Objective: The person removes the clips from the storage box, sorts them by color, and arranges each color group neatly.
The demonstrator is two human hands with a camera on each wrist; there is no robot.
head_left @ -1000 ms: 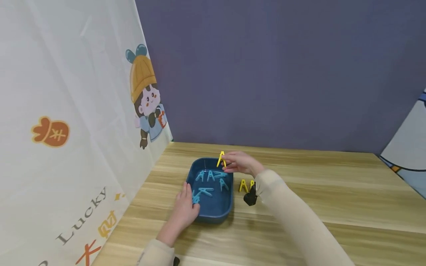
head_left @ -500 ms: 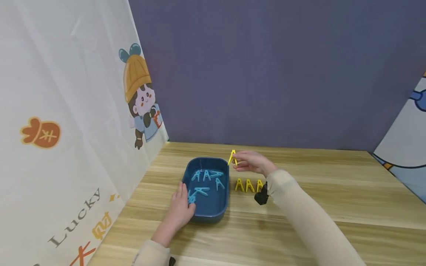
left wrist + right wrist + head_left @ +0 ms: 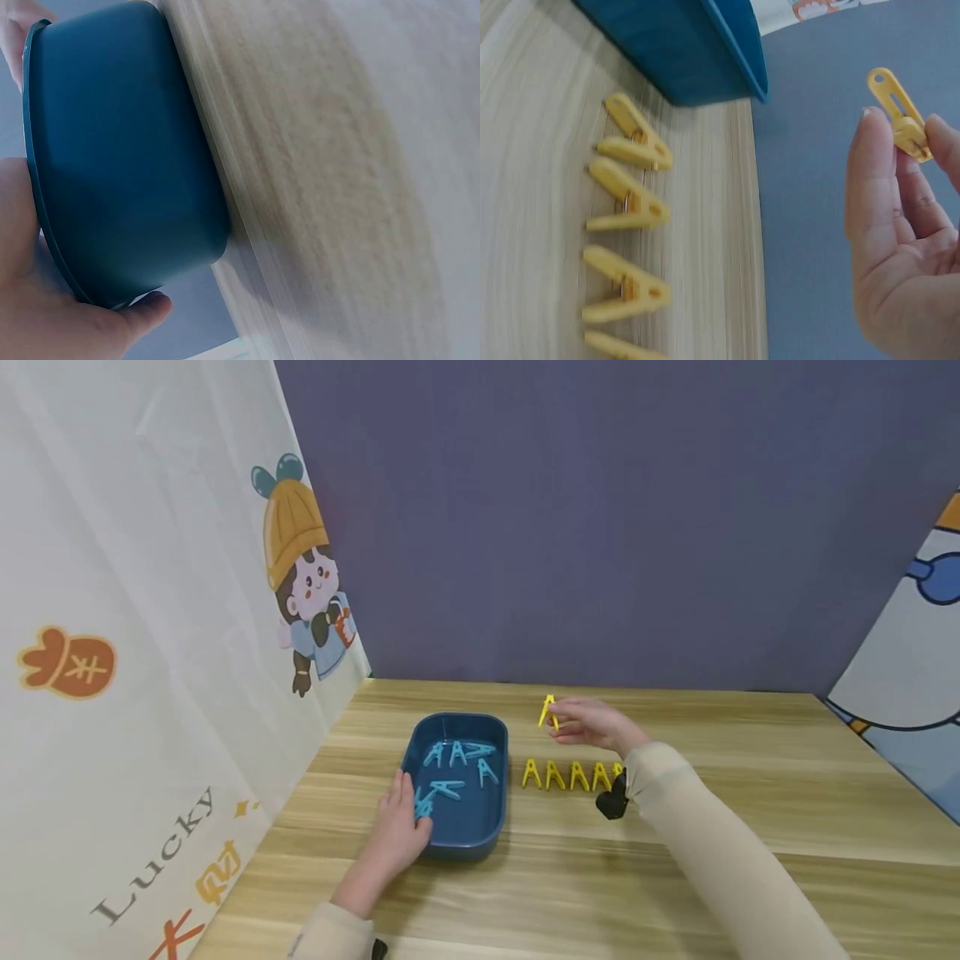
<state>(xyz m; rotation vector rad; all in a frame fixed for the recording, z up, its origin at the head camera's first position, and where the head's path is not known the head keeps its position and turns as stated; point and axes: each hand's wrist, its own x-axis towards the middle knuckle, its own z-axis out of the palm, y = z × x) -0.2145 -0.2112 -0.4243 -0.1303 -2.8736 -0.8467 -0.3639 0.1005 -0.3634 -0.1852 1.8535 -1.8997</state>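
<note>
Lettering on the white sheet, head view. At 8 o'clock, the word "Lucky", dark grey, runs slantwise upward. Toward 3 o'clock from it stands a yellow character, apparently 财. Below the word, a red character is cut by the frame edge and not fully legible. At 9 o'clock, an orange pouch bears a pale character, uncertain in reading.

The site presents as a screened-off tabletop area, building type not determinable, evidenced by a wood-grain table bounded by a purple-grey backdrop and, at left, a white sheet printed with a cartoon figure.
</note>
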